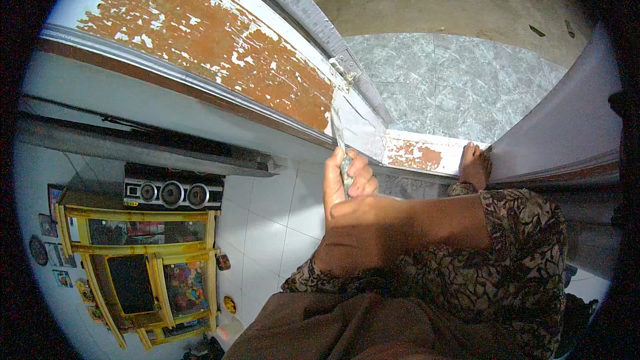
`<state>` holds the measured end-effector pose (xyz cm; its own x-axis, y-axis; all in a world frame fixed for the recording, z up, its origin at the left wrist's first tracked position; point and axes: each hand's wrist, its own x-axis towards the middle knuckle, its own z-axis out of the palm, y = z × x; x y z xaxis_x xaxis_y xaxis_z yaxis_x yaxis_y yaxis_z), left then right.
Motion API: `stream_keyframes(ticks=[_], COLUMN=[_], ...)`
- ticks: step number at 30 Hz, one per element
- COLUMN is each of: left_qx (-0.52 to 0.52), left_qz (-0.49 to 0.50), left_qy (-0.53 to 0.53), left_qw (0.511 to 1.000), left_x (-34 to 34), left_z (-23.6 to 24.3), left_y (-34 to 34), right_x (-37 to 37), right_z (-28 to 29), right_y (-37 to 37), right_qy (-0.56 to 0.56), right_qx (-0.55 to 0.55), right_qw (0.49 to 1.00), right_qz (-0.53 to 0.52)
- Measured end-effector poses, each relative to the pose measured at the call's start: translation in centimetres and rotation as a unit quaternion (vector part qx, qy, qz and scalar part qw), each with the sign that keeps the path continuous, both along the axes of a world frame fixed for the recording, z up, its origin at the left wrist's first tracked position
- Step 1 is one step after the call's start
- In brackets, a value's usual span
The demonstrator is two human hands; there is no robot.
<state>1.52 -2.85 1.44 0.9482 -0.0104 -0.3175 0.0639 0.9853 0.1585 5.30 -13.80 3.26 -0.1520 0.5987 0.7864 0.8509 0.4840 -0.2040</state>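
Note:
My right hand (351, 175) is closed around the mottled greenish handle of a scraper (337, 127). Its narrow pale metal blade points away from me. The tip meets the corner of a long white panel (227, 47), where large brown patches show through flaking paint. Thumb lies along the left of the handle, and the fingers curl round its right side. The bare forearm crosses from the right, out of a patterned sleeve (523, 227). Nowhere in the picture can I make out my left hand. Pale flaky debris (347, 80) clings to the metal edge beside the blade.
A white sill (453, 150) with a brown patch continues to the right, with what looks like a bare foot (475, 167) at its end. Marbled grey tiles (453, 73) lie beyond. A yellow-framed cabinet (157, 250) and a speaker unit (172, 193) stand at lower left.

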Motion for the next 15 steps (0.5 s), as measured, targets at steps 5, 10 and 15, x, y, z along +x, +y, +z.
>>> stream_keyframes(ticks=[5,10,15], left_qx=[-0.002,0.005,0.007], left_qz=[-0.004,0.002,-0.014], left_qy=[-0.008,0.011,-0.046], left_qw=[1.0,1.0,0.999], left_x=[0.0,0.35,-0.09], left_z=[-0.36,-0.55,-0.29], left_y=[-0.03,0.19,-0.01], right_x=[-0.34,0.02,-0.42], right_z=[-0.06,0.05,-0.34], right_y=[-0.26,-0.42,0.06], right_qy=[-0.052,0.037,-0.063], right_qx=[-0.039,-0.029,0.005], right_qw=[0.998,0.999,0.998], right_qz=[-0.015,-0.015,-0.022])
